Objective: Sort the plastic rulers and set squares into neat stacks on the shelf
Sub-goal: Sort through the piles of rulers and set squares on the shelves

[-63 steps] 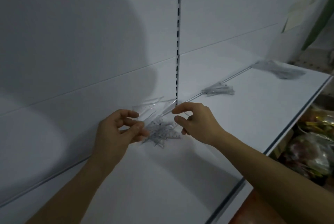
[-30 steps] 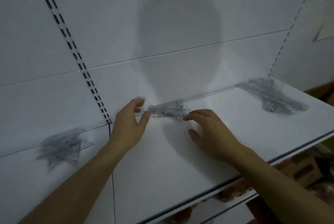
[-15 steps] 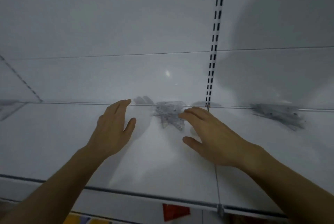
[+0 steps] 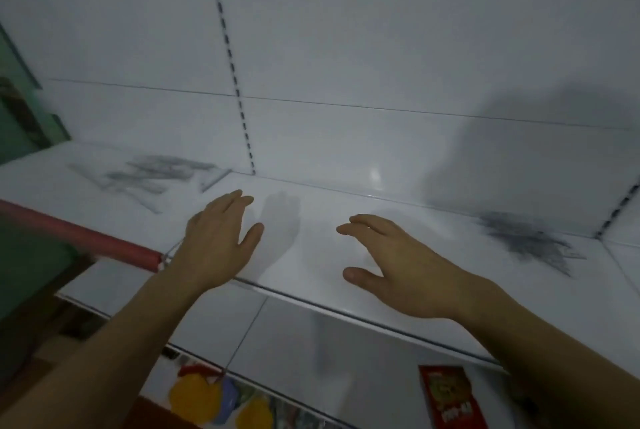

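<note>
Over the white shelf [image 4: 346,276], both hands out flat and holding nothing. Left hand [image 4: 216,245] palm down, fingers straight and together, thumb spread off to the side, hovering above the front half of the shelf with its shadow thrown just to the right. Right hand [image 4: 398,262] also palm down, fingers loosely stretched toward the left, thumb sticking out low; can't tell whether either palm actually touches the surface.

Off to the left at the back of the shelf, a loose pile of clear rulers and set squares [image 4: 152,174], fanned out and pretty blurry, one long strip poking toward the back wall. Far right, near the back corner, a second darker heap of clear rulers [image 4: 530,238], spiky and messy, well apart from the right hand. Bare white shelf between the two piles, right where the hands are.

Behind it all, a slotted upright strip [image 4: 235,82] running up the white back panel. Left edge: a red tube [image 4: 79,238] lying across, ending just beside the left wrist. Below the shelf, yellow and blue plastic bits [image 4: 207,397] and a red packet [image 4: 450,397] with some print on it, way too blurred to read. No brand or ruler markings legible anywhere.
</note>
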### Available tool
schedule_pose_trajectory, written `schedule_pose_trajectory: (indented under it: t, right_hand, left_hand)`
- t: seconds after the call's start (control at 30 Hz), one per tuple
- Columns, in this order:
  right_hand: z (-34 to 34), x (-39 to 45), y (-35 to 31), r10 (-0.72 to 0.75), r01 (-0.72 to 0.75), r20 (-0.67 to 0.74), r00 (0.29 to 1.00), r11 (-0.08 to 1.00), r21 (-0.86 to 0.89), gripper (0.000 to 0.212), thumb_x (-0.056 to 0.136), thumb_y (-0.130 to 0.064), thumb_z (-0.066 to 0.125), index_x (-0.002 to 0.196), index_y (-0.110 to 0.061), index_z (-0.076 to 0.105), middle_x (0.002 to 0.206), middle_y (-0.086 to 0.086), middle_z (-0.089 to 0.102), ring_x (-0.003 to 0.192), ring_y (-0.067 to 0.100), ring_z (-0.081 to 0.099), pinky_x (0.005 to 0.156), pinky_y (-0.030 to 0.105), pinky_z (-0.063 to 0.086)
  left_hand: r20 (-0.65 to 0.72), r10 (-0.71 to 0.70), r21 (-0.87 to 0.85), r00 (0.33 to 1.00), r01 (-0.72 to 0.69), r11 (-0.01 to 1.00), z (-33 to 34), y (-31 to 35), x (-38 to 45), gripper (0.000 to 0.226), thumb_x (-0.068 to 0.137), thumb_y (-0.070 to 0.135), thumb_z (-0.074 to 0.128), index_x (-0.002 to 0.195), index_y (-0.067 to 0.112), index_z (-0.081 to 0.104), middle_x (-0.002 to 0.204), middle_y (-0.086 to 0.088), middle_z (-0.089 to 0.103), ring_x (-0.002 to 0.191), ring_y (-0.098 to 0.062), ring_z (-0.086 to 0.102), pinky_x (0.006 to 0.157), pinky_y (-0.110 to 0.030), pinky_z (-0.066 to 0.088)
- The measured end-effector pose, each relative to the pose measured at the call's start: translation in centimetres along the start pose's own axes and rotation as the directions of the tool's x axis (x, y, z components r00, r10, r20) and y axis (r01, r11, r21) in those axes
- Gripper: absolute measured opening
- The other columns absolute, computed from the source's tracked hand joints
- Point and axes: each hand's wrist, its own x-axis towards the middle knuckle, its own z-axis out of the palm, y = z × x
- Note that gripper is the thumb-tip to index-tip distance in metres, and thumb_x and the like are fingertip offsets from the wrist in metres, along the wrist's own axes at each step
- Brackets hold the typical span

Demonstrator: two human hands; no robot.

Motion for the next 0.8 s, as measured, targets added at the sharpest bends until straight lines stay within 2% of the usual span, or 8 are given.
schedule_pose_trajectory:
  t: [0.13, 0.3, 0.43, 0.53, 0.63, 0.8]
  right_hand:
    - [2.3, 5.9, -6.8, -0.137, 0.138, 0.086, 0.987, 0.99, -0.001, 0.067, 0.1, -0.057, 0.044, 0.158, -0.036, 0.017, 0.166, -0.011, 0.012, 0.151, 0.005, 0.009, 0.123, 0.025, 0.013]
    - [4.4, 13.2, -14.5, -0.295, 0.307, 0.193, 0.936, 0.951, -0.035, 0.069, 0.1, -0.054, 0.046, 0.159, -0.032, 0.017, 0.166, -0.012, 0.011, 0.151, 0.002, 0.008, 0.119, 0.018, 0.009]
    - [6.6, 18.6, -20.4, -0.427, 0.442, 0.252, 0.869, 0.897, -0.003, 0.069, 0.1, -0.051, 0.05, 0.158, -0.03, 0.02, 0.163, -0.014, 0.017, 0.148, 0.0, 0.011, 0.113, 0.011, 0.008]
    - [8.9, 22.8, -23.9, -0.519, 0.527, 0.256, 0.815, 0.849, 0.041, 0.066, 0.099, -0.049, 0.053, 0.156, -0.029, 0.024, 0.148, -0.017, 0.028, 0.138, -0.001, 0.023, 0.108, 0.007, 0.014]
    - [11.7, 27.0, -26.5, -0.586, 0.592, 0.264, 0.766, 0.803, 0.069, 0.07, 0.098, -0.055, 0.051, 0.157, -0.03, 0.024, 0.155, -0.016, 0.027, 0.14, 0.001, 0.027, 0.12, 0.026, 0.026]
    - [15.0, 34.6, -29.1, -0.634, 0.634, 0.271, 0.724, 0.767, 0.098, 0.072, 0.098, -0.058, 0.049, 0.158, -0.031, 0.02, 0.161, -0.014, 0.021, 0.146, 0.005, 0.022, 0.122, 0.034, 0.026]
  left_hand:
    - [-0.021, -0.112, -0.007, 0.994, 0.112, 0.994, -3.7, -8.3, -3.1, 0.065, 0.097, 0.053, 0.042, 0.149, 0.014, 0.04, 0.158, -0.009, 0.034, 0.145, -0.025, 0.031, 0.118, -0.047, 0.028]
    - [-0.092, -0.28, 0.056, 0.956, 0.286, 0.957, -8.0, -16.9, -7.1, 0.059, 0.1, 0.047, 0.046, 0.15, 0.017, 0.037, 0.158, -0.006, 0.035, 0.145, -0.025, 0.033, 0.117, -0.05, 0.031]
    - [-0.135, -0.445, 0.085, 0.885, 0.458, 0.885, -10.5, -22.5, -10.9, 0.057, 0.101, 0.047, 0.044, 0.15, 0.021, 0.034, 0.156, -0.001, 0.037, 0.143, -0.022, 0.034, 0.116, -0.047, 0.03]
    - [-0.15, -0.548, 0.101, 0.823, 0.565, 0.819, -11.9, -26.8, -12.7, 0.058, 0.1, 0.047, 0.047, 0.151, 0.024, 0.033, 0.157, 0.0, 0.035, 0.144, -0.021, 0.031, 0.117, -0.051, 0.03]
    - [-0.17, -0.6, 0.118, 0.782, 0.621, 0.775, -12.6, -31.1, -13.4, 0.056, 0.099, 0.047, 0.046, 0.149, 0.023, 0.034, 0.155, -0.001, 0.037, 0.142, -0.022, 0.034, 0.115, -0.053, 0.033]
    - [-0.163, -0.638, 0.129, 0.753, 0.657, 0.743, -12.9, -37.4, -10.6, 0.059, 0.1, 0.05, 0.044, 0.151, 0.022, 0.031, 0.157, -0.001, 0.035, 0.143, -0.021, 0.033, 0.114, -0.053, 0.034]
